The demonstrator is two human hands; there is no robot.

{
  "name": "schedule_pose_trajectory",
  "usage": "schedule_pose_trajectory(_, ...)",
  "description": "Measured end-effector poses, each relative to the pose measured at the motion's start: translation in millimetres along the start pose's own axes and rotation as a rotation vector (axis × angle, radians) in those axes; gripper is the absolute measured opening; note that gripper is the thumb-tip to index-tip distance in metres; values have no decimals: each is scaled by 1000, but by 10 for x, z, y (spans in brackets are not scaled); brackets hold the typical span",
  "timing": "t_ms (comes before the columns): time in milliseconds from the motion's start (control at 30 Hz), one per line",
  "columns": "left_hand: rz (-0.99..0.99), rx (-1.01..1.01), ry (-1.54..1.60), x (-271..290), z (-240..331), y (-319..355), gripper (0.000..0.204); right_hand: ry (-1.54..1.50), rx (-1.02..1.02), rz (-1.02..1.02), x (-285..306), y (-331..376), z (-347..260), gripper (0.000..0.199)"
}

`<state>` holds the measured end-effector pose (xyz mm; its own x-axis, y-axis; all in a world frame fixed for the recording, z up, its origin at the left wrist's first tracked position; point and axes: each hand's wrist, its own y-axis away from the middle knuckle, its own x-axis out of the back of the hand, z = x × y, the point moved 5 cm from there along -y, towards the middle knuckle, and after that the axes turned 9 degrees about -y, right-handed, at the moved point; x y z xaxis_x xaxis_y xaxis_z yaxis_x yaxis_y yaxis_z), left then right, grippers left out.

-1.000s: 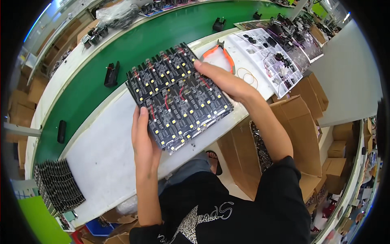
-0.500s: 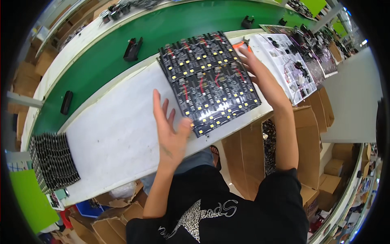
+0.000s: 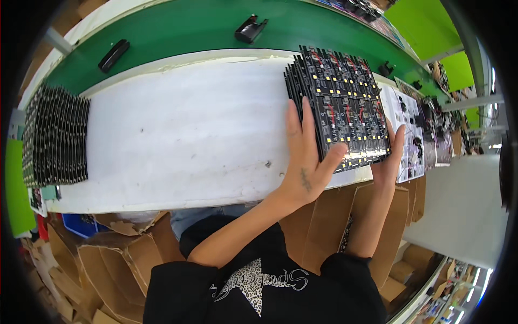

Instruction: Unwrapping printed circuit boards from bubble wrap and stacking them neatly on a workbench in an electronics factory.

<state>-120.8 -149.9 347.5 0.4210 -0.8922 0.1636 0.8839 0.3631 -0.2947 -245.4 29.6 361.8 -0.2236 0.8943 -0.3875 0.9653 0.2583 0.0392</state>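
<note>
A stack of black circuit boards (image 3: 350, 116), dotted with yellow-white LEDs and short red wires, stands at the right end of the white tabletop (image 3: 189, 129). My left hand (image 3: 305, 164) presses along its left side, fingers stretched up the edge and thumb over the near corner. Against the right side rests my right hand (image 3: 391, 156), its fingers partly behind the boards. The stack is held between both hands, and its lower layers fan out unevenly at the left. Another stack of circuit boards (image 3: 56, 140) stands at the table's far left end.
Behind the tabletop runs a green belt (image 3: 183, 29) carrying black plastic housings (image 3: 251, 28). At the right is a white compartment tray (image 3: 415, 156) with small dark parts, beside bundled wires. Open cardboard boxes (image 3: 116, 264) and a blue bin (image 3: 81, 224) sit below the table's front edge.
My view has swung to the right. Both hands have closed in on the stack's sides from being apart from it. Orange-handled pliers seen behind the stack are now out of sight.
</note>
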Motion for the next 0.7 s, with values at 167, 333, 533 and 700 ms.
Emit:
schedule_pose_trajectory(167,89,-154,-146,97,-2,46,118,125,92,89,144,-58,32,74)
schedule_pose_trajectory(333,38,-249,-281,47,32,45,127,184,119,-116,83,53,28,64)
schedule_pose_trajectory(533,47,-313,-263,189,60,80,111,780,236,19,-92,173,-198,46)
schedule_pose_trajectory(700,63,-334,-276,222,100,74,103,793,208,6,-225,140,-218,42)
